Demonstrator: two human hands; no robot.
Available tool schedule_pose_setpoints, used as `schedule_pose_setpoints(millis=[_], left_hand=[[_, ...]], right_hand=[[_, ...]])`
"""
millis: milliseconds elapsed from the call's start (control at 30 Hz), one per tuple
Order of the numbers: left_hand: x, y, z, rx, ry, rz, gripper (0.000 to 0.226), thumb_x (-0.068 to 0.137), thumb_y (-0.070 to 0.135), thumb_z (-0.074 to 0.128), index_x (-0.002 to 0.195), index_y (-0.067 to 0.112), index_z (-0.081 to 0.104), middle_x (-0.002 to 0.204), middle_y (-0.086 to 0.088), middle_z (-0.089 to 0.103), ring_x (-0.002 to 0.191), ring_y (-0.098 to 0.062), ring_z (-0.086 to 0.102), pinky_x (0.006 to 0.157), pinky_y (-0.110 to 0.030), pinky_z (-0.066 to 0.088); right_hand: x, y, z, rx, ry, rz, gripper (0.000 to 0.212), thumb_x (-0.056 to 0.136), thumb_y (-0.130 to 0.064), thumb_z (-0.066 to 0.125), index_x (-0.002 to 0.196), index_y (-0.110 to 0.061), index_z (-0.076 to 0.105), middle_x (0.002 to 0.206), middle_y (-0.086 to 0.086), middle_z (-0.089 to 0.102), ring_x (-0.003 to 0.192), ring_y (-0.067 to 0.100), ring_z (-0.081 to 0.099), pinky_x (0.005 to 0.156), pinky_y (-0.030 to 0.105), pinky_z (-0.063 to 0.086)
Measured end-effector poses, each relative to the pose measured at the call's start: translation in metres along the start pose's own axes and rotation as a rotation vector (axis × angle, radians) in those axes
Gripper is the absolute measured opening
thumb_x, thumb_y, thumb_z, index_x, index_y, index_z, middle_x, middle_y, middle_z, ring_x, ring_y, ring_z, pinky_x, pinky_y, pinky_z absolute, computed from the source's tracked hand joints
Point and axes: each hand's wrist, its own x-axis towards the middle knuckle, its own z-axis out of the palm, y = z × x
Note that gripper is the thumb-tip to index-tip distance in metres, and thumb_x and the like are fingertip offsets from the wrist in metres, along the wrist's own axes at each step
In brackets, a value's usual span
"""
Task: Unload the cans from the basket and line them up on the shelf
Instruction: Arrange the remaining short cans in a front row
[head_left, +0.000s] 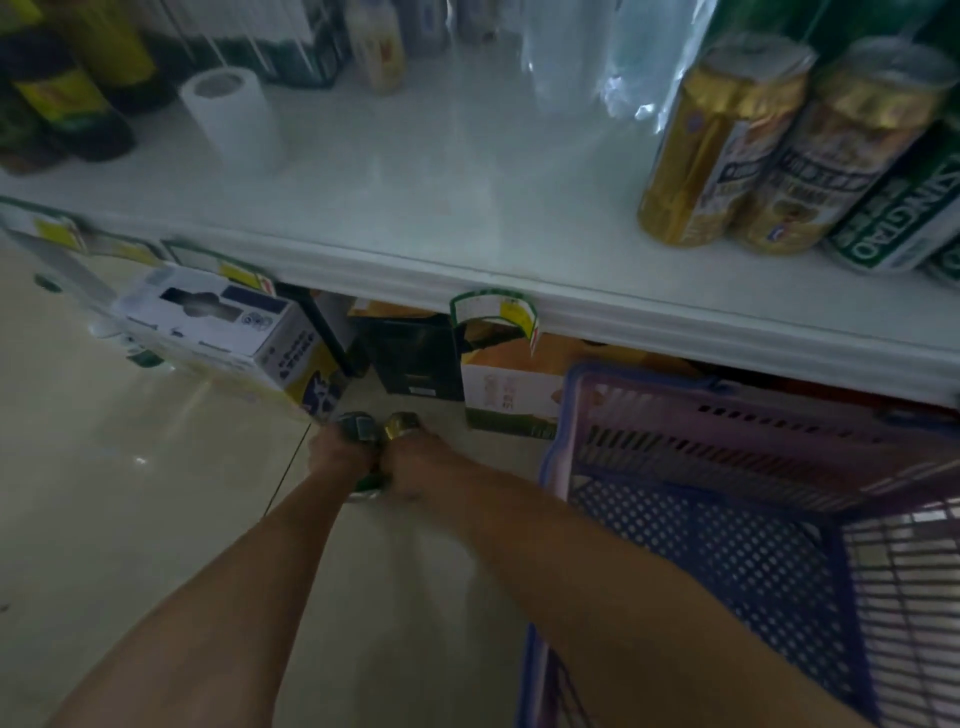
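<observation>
My left hand (340, 452) grips a green can (356, 422) and my right hand (421, 462) grips a gold can (401, 423). Both hands are held close together, low over the floor, left of the basket and below the shelf edge. The purple plastic basket (675, 415) stands at the lower right; its mesh bottom shows no cans where I can see it. On the white shelf (415, 197), at the right, two gold cans (727, 145) stand side by side next to green Tsingtao cans (904, 218).
A white paper roll (234, 117) and dark bottles (62, 93) stand on the shelf's left side, with clear plastic wrap (623, 62) at the back. Boxes (223, 332) sit under the shelf on the pale floor. Price tags (493, 312) hang from the shelf edge.
</observation>
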Motion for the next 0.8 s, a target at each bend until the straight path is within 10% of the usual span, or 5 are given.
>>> schedule_pose_setpoints(millis=[267,433,633,800], left_hand=[[-0.025,0.013,-0.038,-0.219,-0.116,0.02,0.031,0.078,0.01,0.076,0.101,-0.007,0.064,0.103,-0.027,0.067,0.1,-0.04,0.068,0.082,-0.046,0.057],[-0.06,0.03,-0.086,-0.045,-0.218,0.103,0.037,0.065,0.021,0.09,0.086,0.007,0.062,0.096,-0.02,0.067,0.084,-0.034,0.066,0.068,-0.041,0.059],[-0.123,0.066,-0.139,0.157,-0.439,0.236,0.073,0.033,0.05,0.091,0.096,0.026,0.062,0.092,-0.004,0.072,0.08,-0.022,0.072,0.061,-0.035,0.062],[-0.154,0.11,-0.16,-0.021,-0.656,0.431,0.094,0.023,0.062,0.097,0.11,0.034,0.07,0.111,0.005,0.076,0.099,-0.024,0.074,0.082,-0.042,0.062]], right_hand=[[-0.083,0.008,-0.039,0.223,0.272,-0.078,0.029,0.103,-0.015,0.05,0.126,-0.007,0.066,0.13,0.019,0.063,0.114,0.036,0.063,0.093,0.039,0.054],[-0.189,0.034,-0.072,0.219,0.357,-0.348,0.026,0.102,-0.021,0.058,0.126,-0.025,0.065,0.112,0.01,0.069,0.084,0.022,0.061,0.054,0.027,0.041],[-0.312,0.1,-0.099,0.505,0.504,-0.448,0.03,0.1,-0.034,0.065,0.123,-0.052,0.056,0.115,-0.019,0.064,0.094,-0.005,0.063,0.073,0.015,0.052],[-0.383,0.175,-0.089,0.941,0.661,-0.437,0.094,0.085,-0.023,0.085,0.154,-0.054,0.027,0.13,-0.009,0.065,0.115,0.019,0.071,0.089,0.04,0.062]])
